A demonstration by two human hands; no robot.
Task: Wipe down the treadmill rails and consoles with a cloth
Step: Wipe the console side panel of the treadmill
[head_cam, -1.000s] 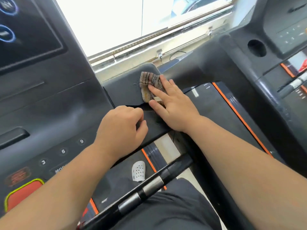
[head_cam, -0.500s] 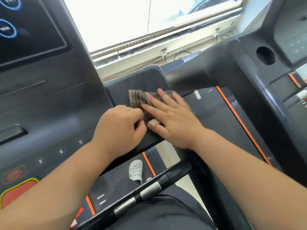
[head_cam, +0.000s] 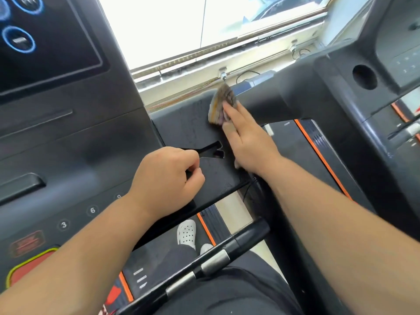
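Note:
A striped brown and grey cloth (head_cam: pixel 221 103) lies pressed against the far right corner of the treadmill console's flat side tray (head_cam: pixel 188 123). My right hand (head_cam: pixel 247 142) lies flat on the tray, fingertips holding the cloth down. My left hand (head_cam: pixel 168 178) is curled into a loose fist on the tray's near left part, beside a notched slot (head_cam: pixel 211 150); its fingers seem to pinch the slot's edge. The console (head_cam: pixel 56 142) with its dark screen, number buttons and red stop button fills the left side.
A black handrail with silver grip sensors (head_cam: pixel 204 267) crosses low in front of me. A second treadmill (head_cam: pixel 341 92) with a round cup hole and an orange-edged belt stands to the right. A window sill runs behind. A white clog (head_cam: pixel 186 233) shows on the belt below.
My right hand has pushed the cloth away from me, from the tray's middle next to the left hand up to its far right corner. The left hand stayed in place.

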